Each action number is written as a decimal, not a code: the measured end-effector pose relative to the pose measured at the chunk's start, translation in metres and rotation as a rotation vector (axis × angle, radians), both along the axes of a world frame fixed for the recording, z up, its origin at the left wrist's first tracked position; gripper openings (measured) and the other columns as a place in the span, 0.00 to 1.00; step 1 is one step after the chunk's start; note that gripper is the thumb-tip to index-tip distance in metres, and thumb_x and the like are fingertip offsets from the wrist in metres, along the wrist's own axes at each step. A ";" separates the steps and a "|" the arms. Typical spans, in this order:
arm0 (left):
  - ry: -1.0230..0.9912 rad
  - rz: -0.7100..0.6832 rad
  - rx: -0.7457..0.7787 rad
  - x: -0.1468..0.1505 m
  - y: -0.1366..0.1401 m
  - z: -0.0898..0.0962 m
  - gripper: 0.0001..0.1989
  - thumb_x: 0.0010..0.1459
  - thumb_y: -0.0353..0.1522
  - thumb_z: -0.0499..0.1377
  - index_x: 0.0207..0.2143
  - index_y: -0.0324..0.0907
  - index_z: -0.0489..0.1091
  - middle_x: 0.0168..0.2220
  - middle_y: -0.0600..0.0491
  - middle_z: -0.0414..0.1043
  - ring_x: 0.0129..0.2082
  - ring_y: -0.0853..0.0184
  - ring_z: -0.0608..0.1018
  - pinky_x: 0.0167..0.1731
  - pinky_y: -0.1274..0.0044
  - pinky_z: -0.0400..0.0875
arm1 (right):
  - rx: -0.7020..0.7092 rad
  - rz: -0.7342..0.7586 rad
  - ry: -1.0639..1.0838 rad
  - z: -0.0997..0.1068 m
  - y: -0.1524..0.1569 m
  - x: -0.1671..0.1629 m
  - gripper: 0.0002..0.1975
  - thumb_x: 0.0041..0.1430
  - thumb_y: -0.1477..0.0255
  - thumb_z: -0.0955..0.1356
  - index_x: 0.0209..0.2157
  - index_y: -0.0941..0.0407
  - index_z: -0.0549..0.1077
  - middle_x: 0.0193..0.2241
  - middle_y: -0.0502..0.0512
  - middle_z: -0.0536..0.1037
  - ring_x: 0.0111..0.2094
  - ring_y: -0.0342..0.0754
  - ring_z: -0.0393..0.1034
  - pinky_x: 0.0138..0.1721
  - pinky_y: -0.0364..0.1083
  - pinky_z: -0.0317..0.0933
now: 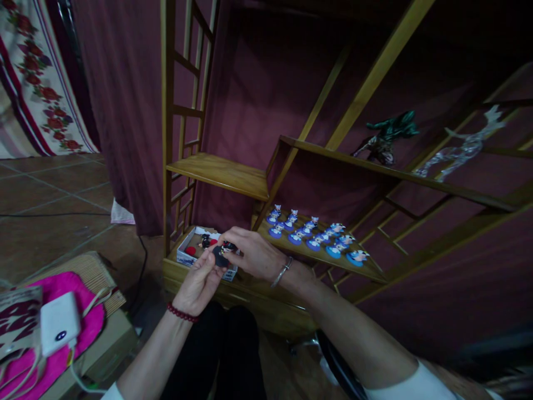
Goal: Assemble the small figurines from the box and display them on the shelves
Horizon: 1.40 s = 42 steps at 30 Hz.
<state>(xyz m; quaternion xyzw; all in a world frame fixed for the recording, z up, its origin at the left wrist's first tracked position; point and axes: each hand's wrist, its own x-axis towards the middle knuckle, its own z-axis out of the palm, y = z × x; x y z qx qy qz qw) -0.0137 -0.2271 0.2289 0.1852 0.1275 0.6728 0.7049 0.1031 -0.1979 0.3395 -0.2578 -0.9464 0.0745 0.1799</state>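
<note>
Between my two hands is a small dark figurine (220, 256) with a black round base. My left hand (202, 280) grips its base from the left with thumb and fingers. From above and the right, my right hand (250, 253) pinches its upper part, so much of the figurine is hidden. Just behind my hands stands a shallow open box (183, 256) on the lower shelf. Inside it lie a black-and-red figurine (205, 241) and a red round piece (190, 251). To the right, several small blue-and-white figurines (315, 240) stand in rows on a wooden shelf.
A wooden display rack (216, 172) rises in front of me. Higher up on the right are a green-and-brown sculpture (385, 139) and a clear glass-like figure (462, 147). At lower left, a white power bank (60, 322) with cables lies on a pink cloth (89, 300).
</note>
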 end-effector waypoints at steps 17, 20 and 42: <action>-0.098 -0.036 -0.048 0.000 0.003 -0.007 0.10 0.48 0.29 0.61 0.35 0.38 0.70 0.35 0.52 0.73 0.32 0.72 0.74 0.32 0.81 0.70 | -0.056 0.022 -0.052 0.008 0.010 -0.006 0.07 0.50 0.78 0.64 0.34 0.57 0.67 0.30 0.50 0.71 0.32 0.42 0.64 0.35 0.40 0.57; -0.104 -0.031 -0.045 -0.001 0.003 -0.008 0.08 0.48 0.28 0.60 0.33 0.37 0.70 0.34 0.51 0.74 0.32 0.71 0.75 0.32 0.80 0.71 | -0.058 0.016 -0.061 0.007 0.011 -0.009 0.07 0.50 0.79 0.64 0.34 0.57 0.67 0.30 0.50 0.71 0.31 0.41 0.64 0.34 0.39 0.56; -0.049 0.074 0.011 0.001 0.003 -0.008 0.12 0.47 0.28 0.61 0.37 0.40 0.70 0.37 0.52 0.73 0.34 0.70 0.74 0.37 0.78 0.68 | 0.054 -0.180 -0.179 -0.002 0.007 -0.027 0.06 0.50 0.76 0.64 0.34 0.57 0.66 0.30 0.53 0.72 0.31 0.43 0.66 0.31 0.40 0.54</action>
